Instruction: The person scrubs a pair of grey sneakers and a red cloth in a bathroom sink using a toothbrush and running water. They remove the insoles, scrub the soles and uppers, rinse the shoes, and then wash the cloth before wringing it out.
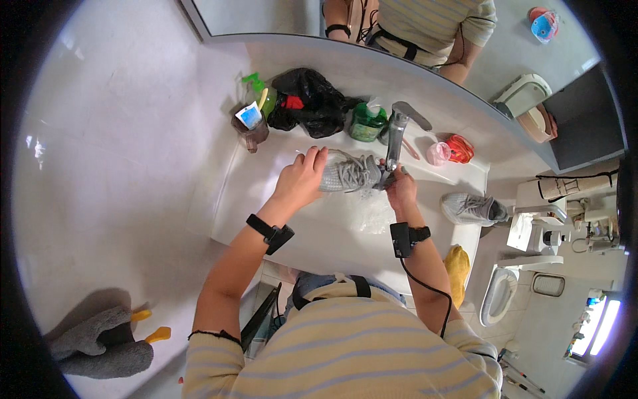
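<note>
Over the white washbasin (306, 229), a grey lace-up sneaker (347, 171) lies sideways between my two hands, right below the metal faucet (395, 136). My left hand (304, 177) grips its toe end, fingers closed over the front. At the heel end, by the shoe's opening, my right hand (403, 191) is closed on it, its fingertips partly hidden behind the faucet spout. Wet, bubbly patches shine in the basin beneath the shoe. A matching sneaker (466, 208) rests on the basin's right edge.
Along the back ledge stand a cup (251, 135), a green pump bottle (263, 100), a black plastic bag (309, 100), a green bottle (367, 122) and a pink cup (438, 153). A yellow cloth (457, 272) hangs at the right edge. A mirror (518, 86) spans the wall above.
</note>
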Tool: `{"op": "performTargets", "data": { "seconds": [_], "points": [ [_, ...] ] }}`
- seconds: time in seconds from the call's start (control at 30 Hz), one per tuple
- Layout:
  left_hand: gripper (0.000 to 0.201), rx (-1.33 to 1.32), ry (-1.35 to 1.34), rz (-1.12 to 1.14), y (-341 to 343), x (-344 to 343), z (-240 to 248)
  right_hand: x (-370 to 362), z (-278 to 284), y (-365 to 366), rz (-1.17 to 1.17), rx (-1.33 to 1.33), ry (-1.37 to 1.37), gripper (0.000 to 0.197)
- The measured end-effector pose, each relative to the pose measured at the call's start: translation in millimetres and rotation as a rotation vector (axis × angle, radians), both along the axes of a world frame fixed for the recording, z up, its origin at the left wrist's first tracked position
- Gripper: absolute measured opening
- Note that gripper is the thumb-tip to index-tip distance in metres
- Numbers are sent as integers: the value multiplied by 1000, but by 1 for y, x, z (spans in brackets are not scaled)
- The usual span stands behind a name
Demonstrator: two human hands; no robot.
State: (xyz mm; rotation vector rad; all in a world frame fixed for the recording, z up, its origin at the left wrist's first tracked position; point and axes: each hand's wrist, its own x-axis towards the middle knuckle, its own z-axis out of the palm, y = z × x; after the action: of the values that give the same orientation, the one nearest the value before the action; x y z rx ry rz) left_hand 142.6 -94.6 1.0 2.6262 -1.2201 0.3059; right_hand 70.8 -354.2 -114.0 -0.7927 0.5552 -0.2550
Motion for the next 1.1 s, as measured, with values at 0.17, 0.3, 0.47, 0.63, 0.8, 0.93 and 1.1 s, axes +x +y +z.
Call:
{"op": "performTargets", "data": {
  "seconds": [0.17,0.3,0.47,0.63,0.8,0.93,1.1],
  "points": [
    [64,162,-91,5,8,-7,28,-1,22,32,113,85,42,29],
    [68,295,-31,17,3,-16,43,-10,13,36,103,219,15,29],
    [67,321,3,14,5,-27,49,-24,17,20,314,77,85,28],
    [59,332,-182,17,13,-39,43,-22,58,-10,28,-662,164,30],
    [57,401,-503,34,26,-41,46,12,155,-10,-196,-1601,-126,37],
    [60,431,-659,-20,33,-40,69,37,158,-13,-76,-2038,-159,31],
    [62,366,-824,-95,39,-34,92,24,128,-5,-30,-1923,-82,25]
  ]
}}
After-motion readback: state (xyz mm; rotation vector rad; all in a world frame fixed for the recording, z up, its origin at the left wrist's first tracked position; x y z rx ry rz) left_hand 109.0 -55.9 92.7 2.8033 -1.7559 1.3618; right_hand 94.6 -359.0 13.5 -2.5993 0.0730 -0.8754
